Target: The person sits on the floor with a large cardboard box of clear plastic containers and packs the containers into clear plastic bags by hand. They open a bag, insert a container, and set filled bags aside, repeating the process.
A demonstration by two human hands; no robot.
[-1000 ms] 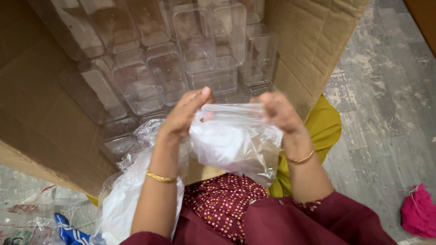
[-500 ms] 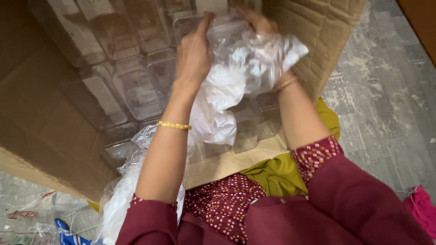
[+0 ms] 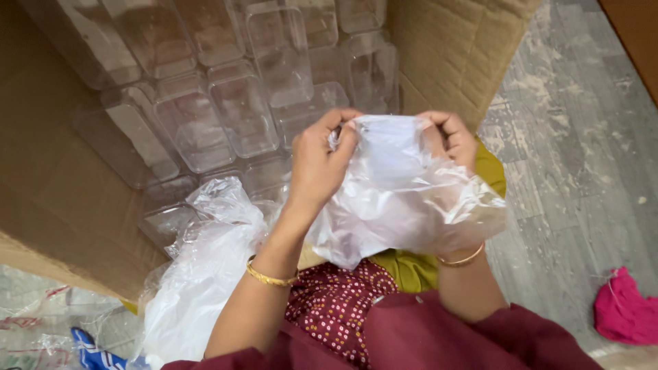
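Note:
My left hand point(image 3: 321, 159) and my right hand point(image 3: 451, 137) both grip the top edge of a clear plastic bag point(image 3: 404, 199), held up in front of me above my lap. The bag hangs down crumpled and hides my right wrist. Each wrist wears a gold bangle. Behind the bag lies a large open cardboard box point(image 3: 62, 185) filled with several clear plastic containers point(image 3: 236, 109) stacked in rows.
Another crumpled clear plastic bag point(image 3: 199, 274) lies at the box's mouth by my left forearm. A pink cloth point(image 3: 625, 312) lies on the grey floor at the right. Plastic wrappers and a blue scrap point(image 3: 92, 346) lie at the lower left.
Both hands have pulled back from inside the box toward me with the bag, which now hangs lower in front of my lap.

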